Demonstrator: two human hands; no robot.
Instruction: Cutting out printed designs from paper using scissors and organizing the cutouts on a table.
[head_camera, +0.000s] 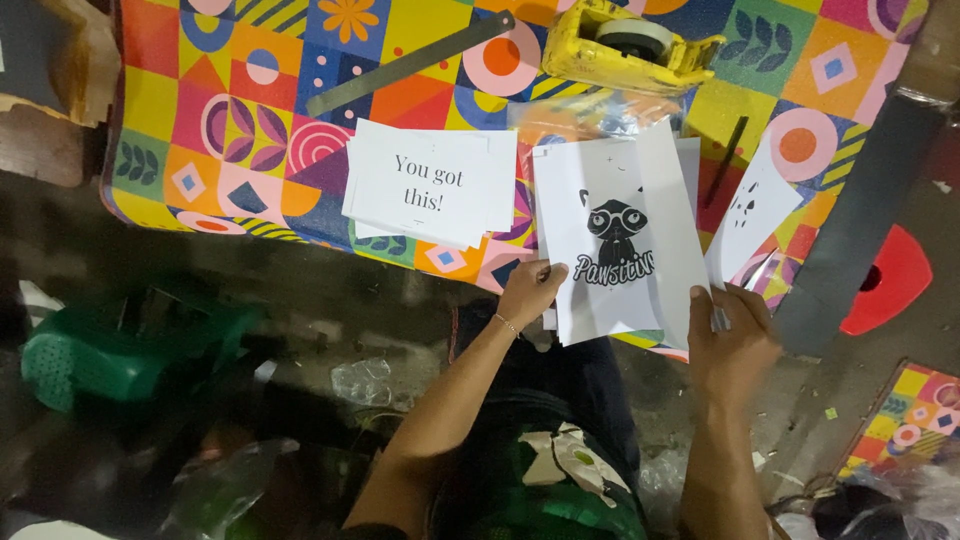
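Patterned worktop (250, 120) edge crowding: left hand (528, 290) and right hand (735, 335) pinching loose sheets (620, 240) closed-fingered, likely slipping floorward if grip eases.

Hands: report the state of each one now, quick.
Left hand: closed on the lower left edge of the white printed sheet.
Right hand: closed on the same sheet's lower right edge.
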